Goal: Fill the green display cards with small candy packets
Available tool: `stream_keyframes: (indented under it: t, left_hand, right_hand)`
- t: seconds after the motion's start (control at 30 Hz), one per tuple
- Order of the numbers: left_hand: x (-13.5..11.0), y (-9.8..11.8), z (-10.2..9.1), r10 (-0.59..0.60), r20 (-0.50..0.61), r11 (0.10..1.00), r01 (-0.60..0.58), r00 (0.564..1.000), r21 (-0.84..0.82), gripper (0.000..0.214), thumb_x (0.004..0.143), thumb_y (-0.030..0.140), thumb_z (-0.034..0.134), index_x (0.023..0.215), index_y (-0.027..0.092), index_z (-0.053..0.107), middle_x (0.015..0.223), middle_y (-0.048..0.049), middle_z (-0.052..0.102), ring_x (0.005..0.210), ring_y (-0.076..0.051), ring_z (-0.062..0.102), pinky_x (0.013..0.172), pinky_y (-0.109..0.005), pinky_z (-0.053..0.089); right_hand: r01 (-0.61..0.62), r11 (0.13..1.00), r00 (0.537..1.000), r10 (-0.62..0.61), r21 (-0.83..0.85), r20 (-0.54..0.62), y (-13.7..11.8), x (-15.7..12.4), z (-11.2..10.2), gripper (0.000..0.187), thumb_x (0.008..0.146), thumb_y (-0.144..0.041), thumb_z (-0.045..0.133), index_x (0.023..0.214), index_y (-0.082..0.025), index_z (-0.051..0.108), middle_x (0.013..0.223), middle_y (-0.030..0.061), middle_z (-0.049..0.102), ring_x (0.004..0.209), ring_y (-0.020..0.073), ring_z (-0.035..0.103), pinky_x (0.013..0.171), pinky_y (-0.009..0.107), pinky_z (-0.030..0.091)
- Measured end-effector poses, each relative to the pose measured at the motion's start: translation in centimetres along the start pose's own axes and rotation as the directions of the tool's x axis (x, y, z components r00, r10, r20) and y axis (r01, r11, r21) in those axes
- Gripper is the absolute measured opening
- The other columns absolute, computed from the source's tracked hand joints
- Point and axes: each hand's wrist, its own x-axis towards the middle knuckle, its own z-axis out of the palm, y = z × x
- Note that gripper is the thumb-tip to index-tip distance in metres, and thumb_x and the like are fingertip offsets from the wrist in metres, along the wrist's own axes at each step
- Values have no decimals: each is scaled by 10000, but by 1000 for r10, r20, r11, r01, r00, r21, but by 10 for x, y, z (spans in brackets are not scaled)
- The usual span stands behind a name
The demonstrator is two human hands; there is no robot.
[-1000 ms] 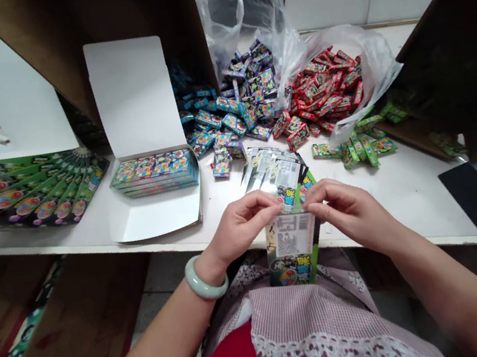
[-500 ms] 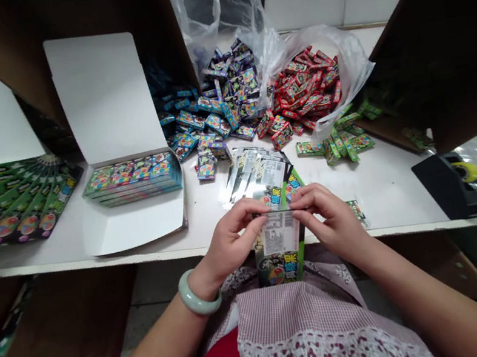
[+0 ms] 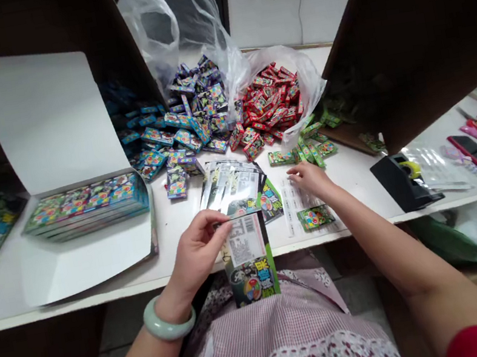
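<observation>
My left hand (image 3: 204, 243) pinches the upper left edge of a flat black-and-green printed candy packet (image 3: 256, 280), which hangs over the front table edge. A pale panel with a barcode shows on its upper half. My right hand (image 3: 310, 181) is over a sheet of small printed stickers (image 3: 290, 209), its thumb and forefinger close together near the sheet's top; whatever is between them is too small to make out. A small green candy box (image 3: 316, 217) lies on that sheet. Behind the held packet, several similar packets (image 3: 237, 185) are fanned out on the table.
An open white carton (image 3: 78, 265) with rows of small boxes stands left. Behind lie heaps of blue boxes (image 3: 157, 136), purple boxes (image 3: 209, 94), red boxes (image 3: 270, 99) in a plastic bag, and green boxes (image 3: 307, 151). A tape dispenser (image 3: 405, 180) and phone (image 3: 476, 153) are right.
My right hand has let go of the packet and moved right to the sticker sheet. The left hand alone holds the packet now. The view has swung right.
</observation>
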Motion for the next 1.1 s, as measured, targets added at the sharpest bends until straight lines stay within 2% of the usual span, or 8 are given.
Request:
stream_keyframes:
  t: [0.2,0.47,0.57,0.63,0.73,0.83,0.93,1.1]
  left_hand:
    - [2,-4,0,0,1,1000,0,1000,-10,54,839,211,640,888,204,617,828,9,612,749,-107,576,666,-205,474]
    - [3,-4,3,21,8,1000,-21,1000,13,57,853,221,621,900,194,605,826,1,593,758,-116,560,656,-225,456]
    - [3,-2,7,43,14,999,-43,999,22,49,855,218,611,894,190,598,821,0,586,760,-118,558,655,-234,450]
    - [3,0,10,50,18,998,-51,999,30,44,853,216,609,882,188,590,818,-1,583,757,-119,555,649,-239,442]
    - [3,3,14,57,31,998,-58,998,31,38,855,212,603,875,189,580,826,-2,577,761,-121,551,656,-249,438]
    - [2,7,15,66,43,997,-68,997,27,30,860,205,598,879,191,578,837,-4,571,785,-127,549,684,-261,438]
    - [1,8,13,69,57,997,-71,996,25,17,871,205,584,883,193,581,832,-3,567,799,-132,547,704,-267,436]
    - [1,7,11,60,55,998,-60,997,5,32,877,213,571,887,188,588,830,-8,569,808,-139,546,700,-267,429]
  right_hand:
    - [-33,997,999,35,-74,25,18,4,11,74,732,-177,632,781,-177,688,882,66,630,826,207,585,786,315,416]
    - [-87,983,989,67,161,131,29,-7,-9,92,749,-273,569,719,-189,542,670,0,565,623,154,535,620,297,450]
    - [-73,956,986,27,285,163,6,-25,-25,140,761,-328,560,755,-196,515,697,-6,554,633,139,539,618,291,472]
    - [-8,921,974,-81,388,211,-25,-39,-33,176,759,-358,603,783,-195,540,741,-5,567,678,130,543,662,283,473]
    - [121,837,888,-331,534,318,-81,-58,-38,181,788,-357,639,810,-188,578,749,-3,584,678,119,526,649,266,441]
    - [226,839,812,-443,495,380,-125,-66,-35,116,816,-289,619,788,-180,593,727,-4,597,668,116,527,631,255,422]
    - [292,867,775,-463,405,431,-145,-63,-28,94,822,-253,600,769,-175,600,698,-7,604,647,117,524,612,248,412]
    - [319,888,738,-453,332,500,-151,-54,-21,68,813,-221,601,763,-175,590,686,-13,608,643,117,530,609,240,403]
